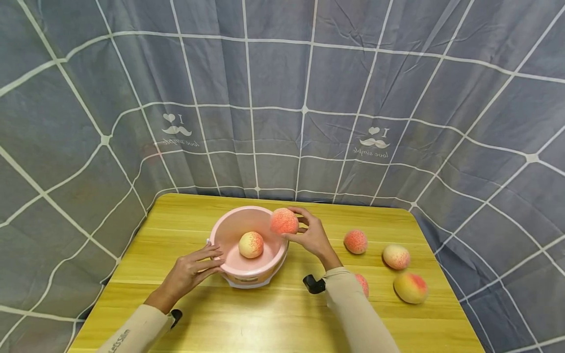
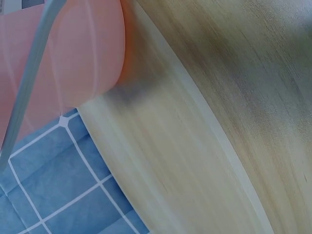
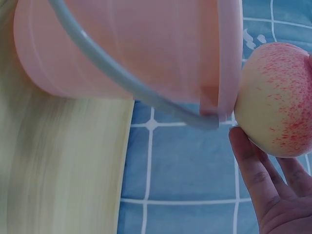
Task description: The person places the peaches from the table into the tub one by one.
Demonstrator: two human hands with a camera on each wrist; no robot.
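Note:
A pink bucket [image 1: 225, 223] with a grey handle [image 3: 112, 73] stands on the wooden table. Inside it lies one yellow and red peach [image 1: 251, 245]. My left hand [image 1: 190, 272] touches the bucket's near left rim with its fingers extended; in the left wrist view the hand does not show, only the bucket's side [image 2: 73, 53]. At the right rim my right hand [image 1: 311, 235] grips a second peach [image 1: 284, 221] between thumb and fingers. The right wrist view shows this peach [image 3: 275, 100] right beside the rim, with fingers [image 3: 251, 163] against its underside.
On the right of the wooden table [image 1: 198, 323] lie more peaches: a red one [image 1: 355, 241], a pale one [image 1: 396, 257] and a yellow one [image 1: 410, 288]. Another peach [image 1: 363, 284] is partly hidden by the right sleeve. A grey checked curtain [image 1: 278, 132] encloses the table.

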